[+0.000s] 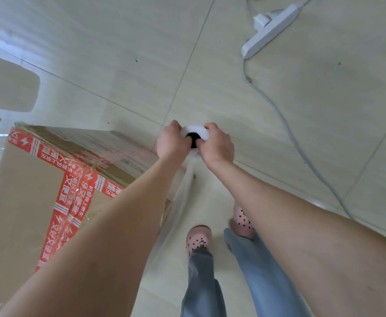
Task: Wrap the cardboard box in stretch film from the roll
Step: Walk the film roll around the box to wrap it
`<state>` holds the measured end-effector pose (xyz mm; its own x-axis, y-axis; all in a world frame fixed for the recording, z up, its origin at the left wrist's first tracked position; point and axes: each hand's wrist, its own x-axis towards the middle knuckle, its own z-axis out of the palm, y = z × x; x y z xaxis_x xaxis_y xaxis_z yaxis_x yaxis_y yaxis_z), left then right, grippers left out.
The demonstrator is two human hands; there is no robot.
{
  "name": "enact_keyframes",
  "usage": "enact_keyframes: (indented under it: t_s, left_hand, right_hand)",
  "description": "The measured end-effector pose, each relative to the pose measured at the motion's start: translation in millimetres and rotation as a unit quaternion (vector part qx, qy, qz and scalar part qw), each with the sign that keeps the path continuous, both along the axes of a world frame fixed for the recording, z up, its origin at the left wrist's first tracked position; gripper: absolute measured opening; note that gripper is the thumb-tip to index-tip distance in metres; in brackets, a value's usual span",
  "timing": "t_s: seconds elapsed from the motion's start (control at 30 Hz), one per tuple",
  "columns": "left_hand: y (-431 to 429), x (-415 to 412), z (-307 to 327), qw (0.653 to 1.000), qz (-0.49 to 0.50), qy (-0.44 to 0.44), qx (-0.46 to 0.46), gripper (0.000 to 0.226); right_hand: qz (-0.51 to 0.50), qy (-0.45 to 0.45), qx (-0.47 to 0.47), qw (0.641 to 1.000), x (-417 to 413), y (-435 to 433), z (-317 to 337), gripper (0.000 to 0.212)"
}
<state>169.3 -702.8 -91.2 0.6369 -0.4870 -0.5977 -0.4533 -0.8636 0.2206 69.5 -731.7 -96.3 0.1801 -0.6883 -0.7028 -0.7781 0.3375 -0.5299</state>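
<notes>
A large cardboard box [20, 191] sealed with red printed tape stands on the floor at the left. I hold the roll of stretch film [195, 132] upright, seen end-on as a white ring with a dark core, just past the box's right corner. My left hand [171, 140] grips the roll's left rim and my right hand [217, 145] grips its right rim, fingers hooked into the core. Clear film [178, 209] runs down from the roll along the box's right side. Film covers the box's far side.
A white power strip [271, 28] with a plug lies on the tiled floor at the upper right, and its grey cable [285, 124] trails down the right side. My feet in pink clogs [198, 237] stand right of the box. A pale object [6, 85] sits at far left.
</notes>
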Motion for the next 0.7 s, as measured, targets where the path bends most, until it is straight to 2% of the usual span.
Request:
enact_keyframes:
  t_s: [0.13,0.33,0.4,0.5,0.6,0.7]
  left_hand:
    - [-6.6,24.8,1.3,0.997,0.065,0.049,0.015,0.018]
    - [-28.4,20.2,-1.2,0.994,-0.102,0.034,-0.01,0.039]
    - [-36.7,21.7,-3.3,0.988,-0.155,0.015,0.007,0.039]
    - [-49.3,28.2,-3.4,0.98,-0.198,0.0,0.022,0.034]
    - [-58.2,40.3,-3.2,0.981,-0.19,-0.006,0.032,0.023]
    - [-58.6,56.2,-4.6,0.994,-0.109,0.015,0.019,0.017]
  right_hand:
    - [-0.016,-0.016,0.065,0.998,26.1,-9.1,-1.8,0.027]
    - [-0.015,0.017,0.049,0.999,25.8,-32.6,-2.4,0.018]
    - [-0.005,0.018,0.053,0.998,25.9,-36.1,-4.9,0.012]
    - [-0.003,0.032,0.053,0.998,29.3,-44.6,-6.8,0.021]
    - [0.016,0.04,0.036,0.998,38.2,-55.4,-4.2,0.03]
    - [0.026,0.037,0.002,0.999,56.3,-66.5,-0.2,0.028]
